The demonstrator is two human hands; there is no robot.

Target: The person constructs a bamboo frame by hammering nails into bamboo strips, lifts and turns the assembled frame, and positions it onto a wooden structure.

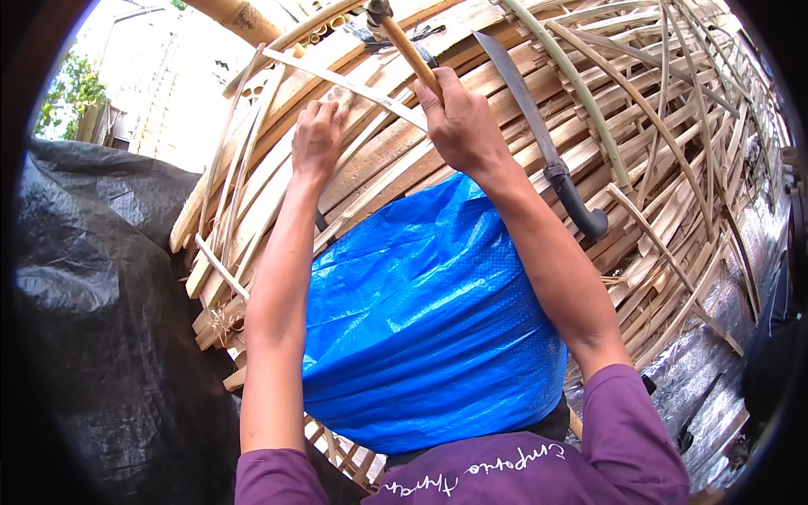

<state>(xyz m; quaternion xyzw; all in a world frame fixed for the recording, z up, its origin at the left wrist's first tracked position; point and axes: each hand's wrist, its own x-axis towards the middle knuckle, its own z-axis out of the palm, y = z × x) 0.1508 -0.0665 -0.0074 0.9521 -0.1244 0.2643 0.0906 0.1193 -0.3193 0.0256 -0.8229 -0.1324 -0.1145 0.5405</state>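
- Recorded hammer with round tan wooden handle and dark metal head point(411, 52) grasped in bare right hand point(459, 118), by a full fist near the lower end of the handle.
- Saw head of hammer raised beyond right knuckles, offset toward the left-hand side.
- Found bare left hand point(318, 139) with fingers bent, resting on long tan wooden slats point(362, 172), well apart from right hand. Could not tell about any pinch on a small item under those fingertips.
- Noted thin pale flat strip point(370, 94) between the hands, slanting from beyond left hand to just beside right hand.
- Logged machete with long dark steel blade and black hooked handle point(523, 105) lying to the right of right hand, not touched.
- Observed curved greenish bamboo pole point(581, 93) past machete, farther right of right hand.
- Marked bright blue woven plastic sheet point(421, 320) nearer the body than both hands, between forearms.
- Listed wrinkled black plastic sheet point(93, 278) well left of left hand.
- Noted purple shirt with white cursive lettering point(522, 484) behind both hands.
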